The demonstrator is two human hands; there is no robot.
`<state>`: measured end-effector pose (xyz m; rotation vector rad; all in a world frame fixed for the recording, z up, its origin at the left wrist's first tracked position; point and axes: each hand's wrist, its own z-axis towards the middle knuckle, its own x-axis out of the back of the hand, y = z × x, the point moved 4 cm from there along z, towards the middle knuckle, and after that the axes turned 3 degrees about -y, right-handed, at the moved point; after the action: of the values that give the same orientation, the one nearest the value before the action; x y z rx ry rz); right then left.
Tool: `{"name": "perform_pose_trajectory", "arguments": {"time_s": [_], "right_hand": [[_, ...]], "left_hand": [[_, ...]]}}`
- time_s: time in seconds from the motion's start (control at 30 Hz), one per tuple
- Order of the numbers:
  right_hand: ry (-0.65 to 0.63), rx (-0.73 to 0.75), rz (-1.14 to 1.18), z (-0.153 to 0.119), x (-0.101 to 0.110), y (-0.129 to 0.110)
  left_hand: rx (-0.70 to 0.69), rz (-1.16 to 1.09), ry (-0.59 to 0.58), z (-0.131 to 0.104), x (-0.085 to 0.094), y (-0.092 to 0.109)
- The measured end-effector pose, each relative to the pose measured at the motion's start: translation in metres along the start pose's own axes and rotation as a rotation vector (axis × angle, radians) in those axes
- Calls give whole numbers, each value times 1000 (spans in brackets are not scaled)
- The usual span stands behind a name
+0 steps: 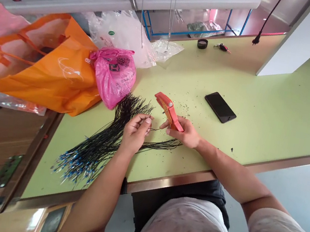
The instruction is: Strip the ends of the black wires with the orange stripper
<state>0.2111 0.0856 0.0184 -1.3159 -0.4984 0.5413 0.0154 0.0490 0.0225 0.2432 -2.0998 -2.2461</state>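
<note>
My left hand (137,131) pinches a thin black wire near its end, above the green table (264,111). Just to the right, my right hand (185,131) is wrapped round a red hand tool (170,112), whose head points up and to the left. A short stretch of black wire runs between the two hands. Beside and below my left hand lies a large bundle of black wires (103,135) with blue and silvery ends (77,166) at the lower left. A smaller bunch of black wires (162,145) lies under my hands.
An orange bag (68,77) and a pink plastic bag (115,77) stand at the left, with clear plastic bags (124,34) behind. A black phone (220,107) lies at the right. Farther back are a black ring (202,43), keys (222,47) and a white panel (290,44).
</note>
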Motion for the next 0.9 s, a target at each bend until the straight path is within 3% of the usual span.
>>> {"name": "perform_pose_trajectory", "arguments": {"time_s": [0.07,0.17,0.27,0.37,0.5,0.63,0.8,0.9], "right_hand": [[-76,3,3,-1,-6,-3],[-62,10,36,-1,-5,-3],[52,-30,100,4,8,1],[229,-85,214,8,26,6],[414,-179,400,8,40,10],[334,-252,561,9,41,11],[230,-284,594,9,38,13],[224,-278,562,9,37,12]], "left_hand": [[-4,10,2,1,-1,-1],[-6,-5,11,1,2,-3],[3,-55,-15,2,5,-3],[24,-63,-119,1,4,-2],[23,136,-225,-3,-1,-2],[53,428,-309,-7,-5,-9],[100,583,-340,-6,-2,-21],[-5,701,-339,-5,-3,-21]]}}
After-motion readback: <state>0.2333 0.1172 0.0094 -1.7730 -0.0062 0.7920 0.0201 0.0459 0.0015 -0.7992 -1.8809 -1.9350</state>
